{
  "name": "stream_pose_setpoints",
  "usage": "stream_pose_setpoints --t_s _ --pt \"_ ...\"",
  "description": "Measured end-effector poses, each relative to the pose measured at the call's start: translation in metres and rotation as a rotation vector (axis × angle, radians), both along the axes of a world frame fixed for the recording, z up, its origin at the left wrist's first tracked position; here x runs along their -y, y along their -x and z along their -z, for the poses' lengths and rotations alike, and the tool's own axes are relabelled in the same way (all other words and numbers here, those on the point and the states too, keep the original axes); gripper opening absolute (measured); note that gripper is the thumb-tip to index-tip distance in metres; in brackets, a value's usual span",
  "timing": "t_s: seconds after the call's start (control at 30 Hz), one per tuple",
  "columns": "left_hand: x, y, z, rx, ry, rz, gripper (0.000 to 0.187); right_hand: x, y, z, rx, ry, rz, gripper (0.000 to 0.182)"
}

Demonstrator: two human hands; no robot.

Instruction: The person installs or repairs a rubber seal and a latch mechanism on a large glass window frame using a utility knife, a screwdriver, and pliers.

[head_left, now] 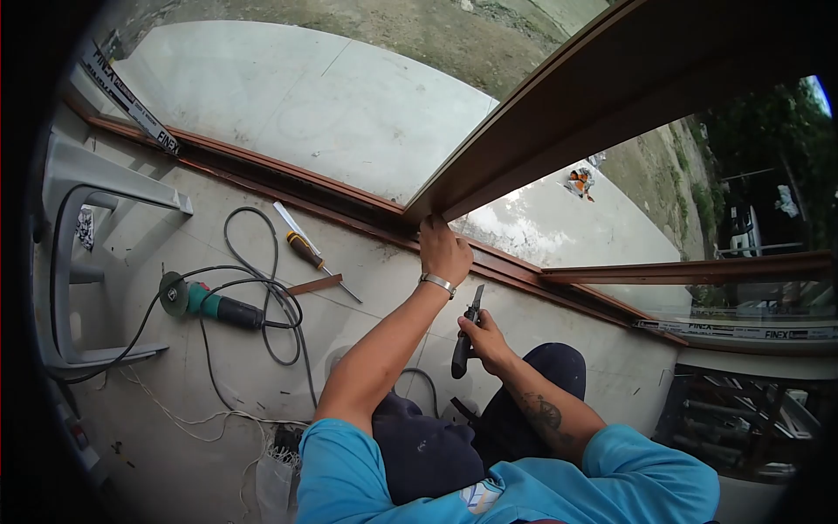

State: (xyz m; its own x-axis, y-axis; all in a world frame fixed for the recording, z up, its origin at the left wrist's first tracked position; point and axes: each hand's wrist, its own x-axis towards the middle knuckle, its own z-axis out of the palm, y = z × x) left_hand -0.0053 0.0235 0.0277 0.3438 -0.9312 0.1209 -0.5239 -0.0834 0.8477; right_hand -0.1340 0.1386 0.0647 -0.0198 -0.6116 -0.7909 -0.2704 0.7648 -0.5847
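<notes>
Gripping a knife (461, 354) in the closed right hand (489, 341), held it above the floor (375, 271), near the raised knee (559, 371) and apart from the track (288, 186), with the blade (479, 299) angled up toward the frame. Set the left hand (446, 251) at the foot of the brown post (515, 131), touching low down by the track with bent fingers; could not tell of anything pinched in the fingertips. Judged the knife light, with a stiff handle unlikely to slip, but thin and perhaps brittle at the blade; best taken around the handle, well behind the edge. Judged the post stiff and probably heavy, with smooth faces offering little to grip; best steadied by a side edge, near the foot. Left well apart, on the floor, a grinder (209, 304) with a looped cord (229, 253) and a screwdriver (305, 251). Lost the top of the post past the upper border, and most of the right fingers behind the knife. Could not sort the dim pile (742, 419) at lower right, nor see into the dark corners.
</notes>
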Motion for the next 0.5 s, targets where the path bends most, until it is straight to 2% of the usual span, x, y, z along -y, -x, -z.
stream_pose_setpoints --t_s 0.03,0.07,0.1,0.17,0.2,0.23,0.3,0.37,0.43,0.47,0.5 --pt "-0.006 -0.005 -0.023 -0.002 0.14 -0.036 0.045 -0.001 0.004 0.005 0.002 -0.003 0.003 0.031" --pt "-0.011 -0.017 -0.053 -0.076 0.419 -0.029 0.041 0.0 0.007 0.01 -0.024 -0.002 -0.018 0.03" --pt "-0.013 -0.03 -0.077 -0.074 0.409 -0.024 0.041 -0.004 0.009 0.013 -0.049 -0.008 -0.035 0.03" --pt "-0.011 -0.05 -0.107 0.036 1.162 0.266 0.036 -0.003 0.005 0.009 -0.024 0.001 -0.004 0.03" --pt "-0.013 -0.051 -0.103 0.0 1.013 0.122 0.029 0.001 0.003 0.007 -0.002 0.032 0.009 0.03" --pt "-0.009 -0.048 -0.085 -0.112 0.89 -0.074 0.029 0.004 0.002 0.005 0.01 0.047 0.002 0.03" --pt "-0.006 -0.049 -0.051 -0.336 0.398 -0.183 0.029 0.004 0.001 0.005 0.007 0.069 -0.015 0.03" --pt "-0.003 -0.036 0.005 -0.502 -0.018 -0.128 0.036 0.003 0.003 0.007 0.019 0.066 -0.023 0.03" --pt "-0.007 -0.016 0.055 -0.344 0.009 0.143 0.047 0.001 0.008 0.026 -0.075 -0.012 -0.1 0.034" --pt "-0.007 -0.011 0.036 -0.3 0.008 0.148 0.054 -0.004 0.014 0.041 -0.117 -0.012 -0.142 0.035" --pt "-0.006 -0.004 0.036 -0.236 -0.025 0.105 0.051 -0.005 0.018 0.056 -0.153 0.007 -0.189 0.037"
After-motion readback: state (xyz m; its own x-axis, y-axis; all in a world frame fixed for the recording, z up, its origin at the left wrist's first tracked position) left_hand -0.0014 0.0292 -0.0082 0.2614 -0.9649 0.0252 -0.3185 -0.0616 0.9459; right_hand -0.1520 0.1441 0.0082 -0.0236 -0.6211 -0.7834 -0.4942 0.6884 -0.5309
